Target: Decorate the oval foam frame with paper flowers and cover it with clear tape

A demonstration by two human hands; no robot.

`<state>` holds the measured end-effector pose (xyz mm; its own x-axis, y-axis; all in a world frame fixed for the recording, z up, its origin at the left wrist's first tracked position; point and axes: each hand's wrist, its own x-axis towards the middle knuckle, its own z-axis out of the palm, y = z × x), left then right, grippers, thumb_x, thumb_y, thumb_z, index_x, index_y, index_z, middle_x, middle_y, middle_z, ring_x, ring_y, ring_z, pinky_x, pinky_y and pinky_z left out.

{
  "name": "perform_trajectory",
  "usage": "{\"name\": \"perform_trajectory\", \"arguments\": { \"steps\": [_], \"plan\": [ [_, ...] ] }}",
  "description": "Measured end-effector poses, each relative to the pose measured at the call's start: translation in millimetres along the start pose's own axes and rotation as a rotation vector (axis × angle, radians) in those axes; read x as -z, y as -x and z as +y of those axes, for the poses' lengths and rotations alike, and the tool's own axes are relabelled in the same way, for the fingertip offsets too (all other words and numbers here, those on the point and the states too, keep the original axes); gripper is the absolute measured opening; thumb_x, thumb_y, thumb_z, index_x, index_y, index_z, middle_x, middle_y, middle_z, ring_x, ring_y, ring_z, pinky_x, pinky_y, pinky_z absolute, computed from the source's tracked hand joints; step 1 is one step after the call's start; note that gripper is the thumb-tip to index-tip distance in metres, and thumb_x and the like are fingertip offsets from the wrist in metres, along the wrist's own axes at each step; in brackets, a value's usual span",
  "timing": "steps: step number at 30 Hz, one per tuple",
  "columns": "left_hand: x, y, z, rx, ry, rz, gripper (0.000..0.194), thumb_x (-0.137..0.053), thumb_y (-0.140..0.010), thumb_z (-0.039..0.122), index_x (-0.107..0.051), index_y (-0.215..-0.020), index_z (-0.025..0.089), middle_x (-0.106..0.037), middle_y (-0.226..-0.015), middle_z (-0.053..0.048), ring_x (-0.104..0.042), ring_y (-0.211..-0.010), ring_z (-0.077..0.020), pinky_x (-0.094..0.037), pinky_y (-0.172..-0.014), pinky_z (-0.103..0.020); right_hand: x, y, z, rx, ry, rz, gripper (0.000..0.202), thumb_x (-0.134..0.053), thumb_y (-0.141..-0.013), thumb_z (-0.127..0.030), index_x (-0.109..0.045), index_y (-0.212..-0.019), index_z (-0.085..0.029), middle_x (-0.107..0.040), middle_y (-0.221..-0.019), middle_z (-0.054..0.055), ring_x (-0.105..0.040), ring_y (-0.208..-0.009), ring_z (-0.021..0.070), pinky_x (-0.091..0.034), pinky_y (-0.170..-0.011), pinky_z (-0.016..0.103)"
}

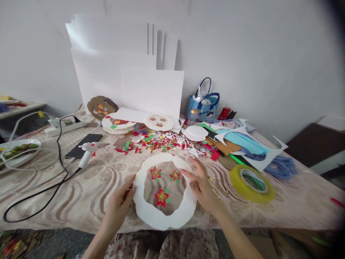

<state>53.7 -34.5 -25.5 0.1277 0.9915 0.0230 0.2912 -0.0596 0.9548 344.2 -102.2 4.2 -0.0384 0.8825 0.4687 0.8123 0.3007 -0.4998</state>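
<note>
A white scalloped paper ring (141, 214) lies before me at the table's front edge. Across its opening is a see-through sheet bearing three red paper flowers (161, 197) with yellow centres and green leaves. My left hand (122, 198) grips the ring's left rim between thumb and fingers. On the opposite side, my right hand (202, 183) rests over the rim with fingers stretched apart, the index fingertip at the upper right flower (175, 175). Gold-handled scissors (221, 186) lie just right of that hand.
Paper scraps (164, 142) cover the table behind the ring. At left are a glue gun (88, 153) with its black cord and a dark tablet-like slab (84, 145). A yellow tape roll (237, 180) lies right. White boards (153, 90) lean on the wall.
</note>
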Motion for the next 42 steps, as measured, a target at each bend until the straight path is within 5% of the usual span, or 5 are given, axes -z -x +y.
{"name": "perform_trajectory", "arguments": {
  "steps": [7, 15, 25, 33, 42],
  "plan": [
    [0.5, -2.4, -4.6, -0.042, -0.007, 0.008, 0.056, -0.059, -0.076, 0.049, -0.06, -0.123, 0.018, -0.067, -0.114, -0.007, -0.062, -0.094, -0.0241, -0.053, -0.07, -0.028, -2.2, -11.8, -1.2, 0.062, 0.044, -0.099, 0.043, -0.029, -0.094, -0.047, -0.052, -0.129, -0.036, -0.014, -0.155, -0.005, -0.006, -0.141, 0.0315, -0.018, -0.11, 0.058],
    [1.5, -2.2, -6.2, -0.058, -0.034, -0.032, 0.055, -0.056, -0.079, 0.048, -0.058, -0.125, 0.017, -0.066, -0.117, -0.008, -0.061, -0.101, -0.0245, -0.05, -0.083, -0.032, -6.1, -16.2, 6.9, 0.09, 0.096, -0.123, 0.047, -0.027, -0.094, -0.05, -0.054, -0.128, -0.034, -0.011, -0.156, -0.004, -0.005, -0.141, 0.0316, -0.019, -0.11, 0.057],
    [-1.4, 2.2, 6.8, 0.03, 0.041, 0.018, 0.062, -0.061, -0.074, 0.053, -0.06, -0.123, 0.015, -0.065, -0.07, -0.003, -0.053, -0.055, -0.0151, -0.043, -0.045, -0.023, 1.6, -4.5, 4.7, 0.082, -0.059, -0.102, 0.046, -0.026, -0.094, -0.05, -0.055, -0.127, -0.035, -0.019, -0.154, -0.004, -0.01, -0.141, 0.0299, -0.017, -0.111, 0.054],
    [-4.3, -1.2, 2.9, 0.045, 0.007, 0.034, 0.07, -0.056, -0.074, 0.056, -0.054, -0.128, 0.013, -0.057, -0.075, -0.002, -0.041, -0.048, -0.0094, -0.034, -0.04, -0.021, -3.3, 21.1, 16.1, -0.047, -0.164, 0.175, 0.043, -0.025, -0.096, -0.04, -0.051, -0.128, -0.027, -0.039, -0.141, 0.007, -0.035, -0.13, 0.0252, -0.031, -0.106, 0.047],
    [-5.1, -9.0, 7.7, -0.02, -0.231, 0.027, 0.062, -0.046, -0.08, 0.052, -0.054, -0.128, 0.014, -0.062, -0.075, -0.003, -0.05, -0.051, -0.0138, -0.04, -0.045, -0.024, -12.5, 46.6, 22.4, -0.035, -0.213, 0.233, 0.039, -0.027, -0.096, -0.035, -0.053, -0.124, -0.025, -0.049, -0.129, 0.009, -0.045, -0.121, 0.0248, -0.036, -0.099, 0.045]
  ]
}}
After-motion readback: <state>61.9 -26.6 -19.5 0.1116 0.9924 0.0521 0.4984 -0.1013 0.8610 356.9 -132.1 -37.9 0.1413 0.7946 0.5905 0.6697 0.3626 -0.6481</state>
